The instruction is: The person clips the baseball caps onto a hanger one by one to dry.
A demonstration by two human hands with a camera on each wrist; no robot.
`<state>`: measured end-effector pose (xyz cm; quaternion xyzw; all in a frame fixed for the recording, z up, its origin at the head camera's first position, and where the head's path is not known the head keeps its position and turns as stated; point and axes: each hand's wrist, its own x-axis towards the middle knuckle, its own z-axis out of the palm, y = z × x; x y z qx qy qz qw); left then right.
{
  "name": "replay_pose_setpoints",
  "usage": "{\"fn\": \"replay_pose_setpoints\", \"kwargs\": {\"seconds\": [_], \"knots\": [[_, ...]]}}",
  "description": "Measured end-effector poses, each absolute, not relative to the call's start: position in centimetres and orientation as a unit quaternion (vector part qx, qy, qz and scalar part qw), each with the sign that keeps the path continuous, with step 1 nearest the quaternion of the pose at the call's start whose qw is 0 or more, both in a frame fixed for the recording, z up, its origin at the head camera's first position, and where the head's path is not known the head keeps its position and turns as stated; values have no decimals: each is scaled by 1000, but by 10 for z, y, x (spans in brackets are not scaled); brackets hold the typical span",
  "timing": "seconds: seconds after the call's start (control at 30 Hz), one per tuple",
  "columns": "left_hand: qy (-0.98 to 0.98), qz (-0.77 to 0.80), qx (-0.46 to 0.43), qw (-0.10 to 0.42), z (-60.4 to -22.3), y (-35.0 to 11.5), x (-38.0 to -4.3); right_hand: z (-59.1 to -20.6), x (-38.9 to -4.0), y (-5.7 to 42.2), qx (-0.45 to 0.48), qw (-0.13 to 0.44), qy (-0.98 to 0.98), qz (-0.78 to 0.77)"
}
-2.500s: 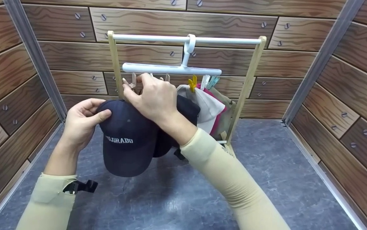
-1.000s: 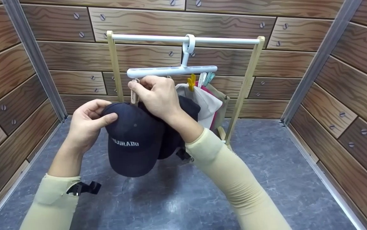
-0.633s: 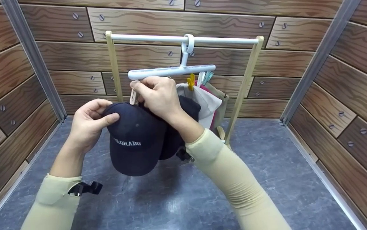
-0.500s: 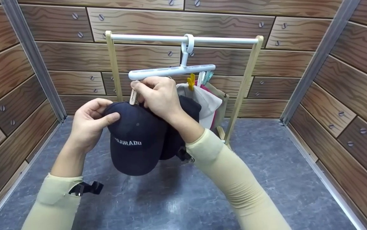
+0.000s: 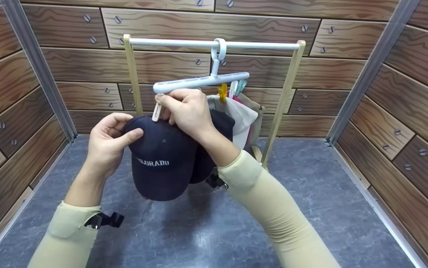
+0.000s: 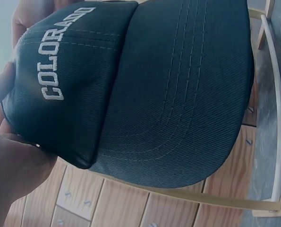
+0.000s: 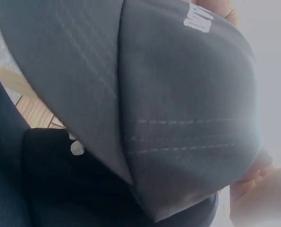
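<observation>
A dark navy baseball cap (image 5: 161,149) lettered in white is held at its crown by my left hand (image 5: 105,145), thumb in front and fingers behind. My right hand (image 5: 187,111) pinches a pale wooden clothespin (image 5: 157,112) whose lower end meets the cap's top edge; whether it bites the fabric cannot be told. The clothespin is just under the lowered left end of a white clip hanger (image 5: 202,80). In the left wrist view the cap (image 6: 131,94) shows "COLORADO" and its brim. The right wrist view shows the cap's side, with another dark cap (image 7: 74,179) behind.
The hanger hooks over the white bar (image 5: 176,42) of a wooden rack. Yellow (image 5: 222,93), white and teal clothespins hold a white cap (image 5: 238,115) and pink and khaki items on the right. A grey marbled floor (image 5: 310,208) and plank-patterned walls surround the rack.
My right hand has brought the clothespin down to the cap's crown. The cap and left hand have shifted right, lately slightly up. The hanger's left end has dipped and its right end risen.
</observation>
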<state>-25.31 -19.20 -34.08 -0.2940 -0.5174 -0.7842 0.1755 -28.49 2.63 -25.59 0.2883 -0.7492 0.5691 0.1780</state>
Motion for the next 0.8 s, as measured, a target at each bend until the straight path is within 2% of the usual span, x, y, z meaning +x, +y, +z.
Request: {"fn": "replay_pose_setpoints", "kwargs": {"seconds": [0.3, 0.8], "knots": [[-513, -783, -292, 196, -341, -184, -254, -256, -286, 30, 280, 150, -734, 600], [-505, -783, -269, 244, -343, -169, -253, -258, -284, 33, 255, 169, -737, 602]]}}
